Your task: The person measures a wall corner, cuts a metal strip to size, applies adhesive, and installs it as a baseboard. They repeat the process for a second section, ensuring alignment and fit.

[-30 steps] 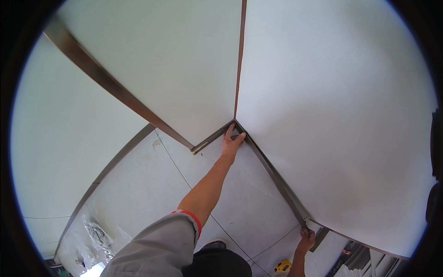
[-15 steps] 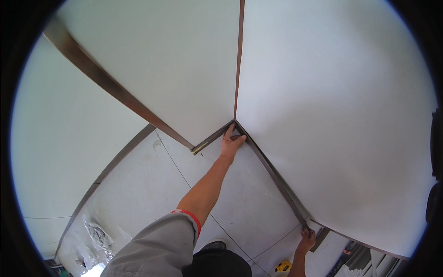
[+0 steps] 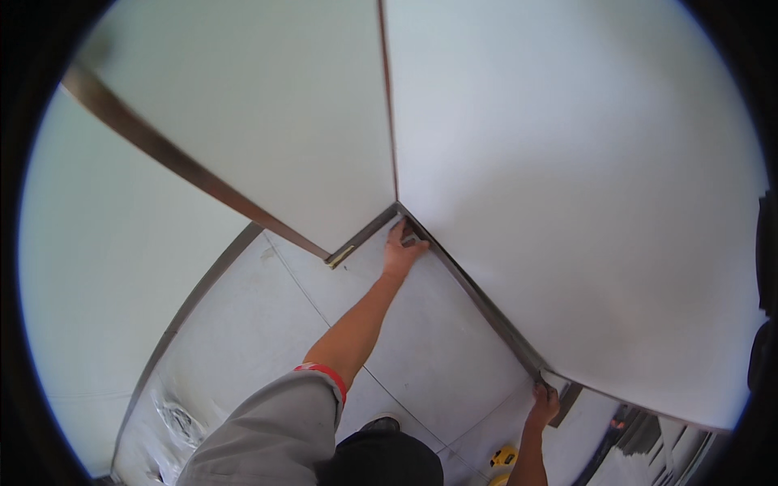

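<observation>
A long dark brown skirting board (image 3: 478, 301) runs along the foot of the white wall on the right, from the inner corner toward me. My left hand (image 3: 399, 253) reaches to that corner, with thumb and fingers apart. Its thumb touches the board and its fingertips are close to the corner. At the board's near end my right hand (image 3: 545, 402) grips it, fingers closed at the wall's outer corner. A short dark skirting piece (image 3: 365, 236) lines the wall left of the inner corner, its end pale and rough.
Pale floor tiles (image 3: 438, 356) lie below. A yellow and black tool, perhaps a tape measure (image 3: 503, 456), sits by my right forearm. Clear plastic wrapping (image 3: 174, 421) lies at lower left. Several long strips (image 3: 648, 445) lie at lower right. Brown trim (image 3: 178, 166) edges the left wall.
The view has shifted a little. The board's near end has come closer to the wall, with my right hand still on it. My left hand stays by the inner corner.
</observation>
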{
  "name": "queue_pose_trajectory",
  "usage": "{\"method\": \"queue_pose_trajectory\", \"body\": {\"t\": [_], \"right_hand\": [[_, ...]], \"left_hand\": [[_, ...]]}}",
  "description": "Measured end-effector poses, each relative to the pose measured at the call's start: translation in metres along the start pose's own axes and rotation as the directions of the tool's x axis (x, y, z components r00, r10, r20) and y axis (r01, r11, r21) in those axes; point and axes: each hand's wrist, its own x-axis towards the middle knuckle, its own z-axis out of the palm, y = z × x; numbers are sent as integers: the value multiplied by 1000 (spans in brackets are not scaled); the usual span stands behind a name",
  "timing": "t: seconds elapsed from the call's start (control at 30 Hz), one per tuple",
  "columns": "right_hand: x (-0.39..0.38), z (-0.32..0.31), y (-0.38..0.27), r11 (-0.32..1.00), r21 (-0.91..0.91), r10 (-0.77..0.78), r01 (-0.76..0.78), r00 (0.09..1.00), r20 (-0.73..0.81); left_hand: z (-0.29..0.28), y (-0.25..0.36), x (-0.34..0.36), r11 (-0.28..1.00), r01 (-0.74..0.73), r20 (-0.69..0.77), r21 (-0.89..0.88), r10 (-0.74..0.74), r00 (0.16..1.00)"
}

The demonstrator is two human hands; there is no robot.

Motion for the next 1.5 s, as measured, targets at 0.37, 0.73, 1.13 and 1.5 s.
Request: {"method": "queue_pose_trajectory", "body": {"t": [0.37, 0.73, 1.13, 1.5], "right_hand": [[34, 32, -36, 996, 3, 94, -94, 992, -81], [35, 47, -33, 987, 131, 113, -95, 983, -141], [39, 49, -33, 983, 149, 135, -108, 973, -186], [47, 49, -26, 983, 176, 80, -43, 975, -208]], "left_hand": [[-10, 8, 24, 992, 35, 52, -118, -29, 998], [-16, 11, 24, 989, 94, 105, -115, -82, 991], [-11, 16, 18, 996, 85, 99, -24, -82, 992], [-6, 15, 15, 998, 60, 101, -23, -57, 993]]}}
